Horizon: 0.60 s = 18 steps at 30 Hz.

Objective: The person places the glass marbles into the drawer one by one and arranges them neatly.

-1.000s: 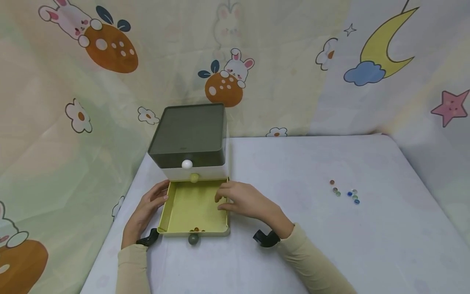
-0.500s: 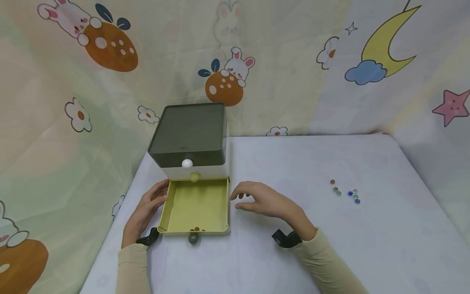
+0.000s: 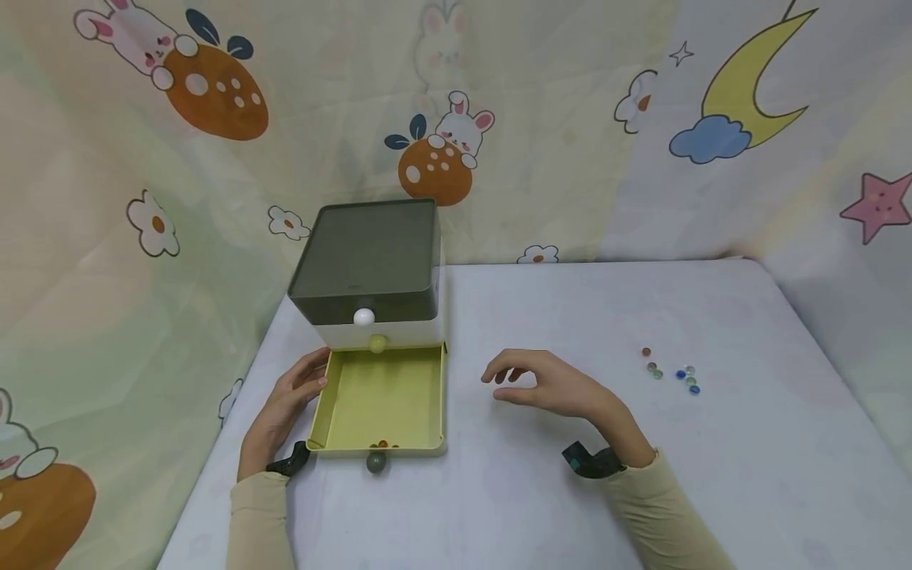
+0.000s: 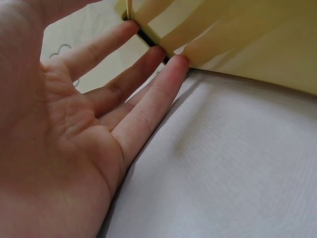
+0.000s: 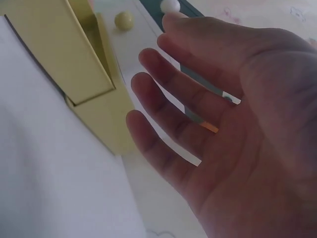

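A small drawer box (image 3: 363,253) with a dark green top stands at the left of the table, its yellow bottom drawer (image 3: 378,396) pulled out. A few amber beads (image 3: 382,444) lie inside by the drawer's front wall. My left hand (image 3: 285,408) rests along the drawer's left side; in the left wrist view its fingertips (image 4: 178,64) touch the yellow wall. To the right of the drawer, my right hand (image 3: 559,385) hovers over the table with loosely bent fingers and nothing in them. The right wrist view shows its bare palm (image 5: 237,129).
Several glass beads (image 3: 680,374), blue, green, clear and brownish, lie on the right part of the white table (image 3: 570,301). The drawer knobs are white (image 3: 364,317), yellow-green (image 3: 378,343) and dark green (image 3: 376,462). A patterned cloth (image 3: 556,158) hangs behind and at both sides.
My right hand has moved right, from over the drawer's right edge to above the table between drawer and loose beads. The left hand and drawer stay where they were.
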Each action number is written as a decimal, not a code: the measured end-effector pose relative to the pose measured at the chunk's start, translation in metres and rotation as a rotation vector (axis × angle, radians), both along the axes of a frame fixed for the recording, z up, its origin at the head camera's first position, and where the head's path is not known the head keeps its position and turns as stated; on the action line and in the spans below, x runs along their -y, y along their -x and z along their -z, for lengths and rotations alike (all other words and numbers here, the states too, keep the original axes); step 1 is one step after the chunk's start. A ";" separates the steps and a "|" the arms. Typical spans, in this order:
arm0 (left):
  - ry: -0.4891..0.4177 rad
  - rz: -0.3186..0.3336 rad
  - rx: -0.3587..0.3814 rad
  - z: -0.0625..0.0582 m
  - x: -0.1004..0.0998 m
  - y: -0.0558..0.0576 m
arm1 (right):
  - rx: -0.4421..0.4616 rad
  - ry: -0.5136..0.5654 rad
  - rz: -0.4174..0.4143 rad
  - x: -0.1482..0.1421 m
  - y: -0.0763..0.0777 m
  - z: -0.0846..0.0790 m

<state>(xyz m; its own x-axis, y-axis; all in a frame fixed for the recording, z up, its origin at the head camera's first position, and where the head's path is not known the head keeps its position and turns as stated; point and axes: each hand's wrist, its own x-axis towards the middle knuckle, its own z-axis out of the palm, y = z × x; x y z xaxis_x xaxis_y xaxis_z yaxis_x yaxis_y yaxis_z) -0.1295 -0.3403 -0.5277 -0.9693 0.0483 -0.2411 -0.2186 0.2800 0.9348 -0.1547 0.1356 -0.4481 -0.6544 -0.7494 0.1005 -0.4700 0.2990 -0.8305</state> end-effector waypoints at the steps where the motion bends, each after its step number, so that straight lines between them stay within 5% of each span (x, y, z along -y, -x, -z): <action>1: -0.001 0.000 -0.001 0.000 0.000 0.000 | 0.002 0.004 0.008 -0.004 0.000 0.001; 18: -0.053 0.016 -0.045 0.000 0.001 0.001 | 0.061 -0.002 0.163 -0.072 0.001 0.008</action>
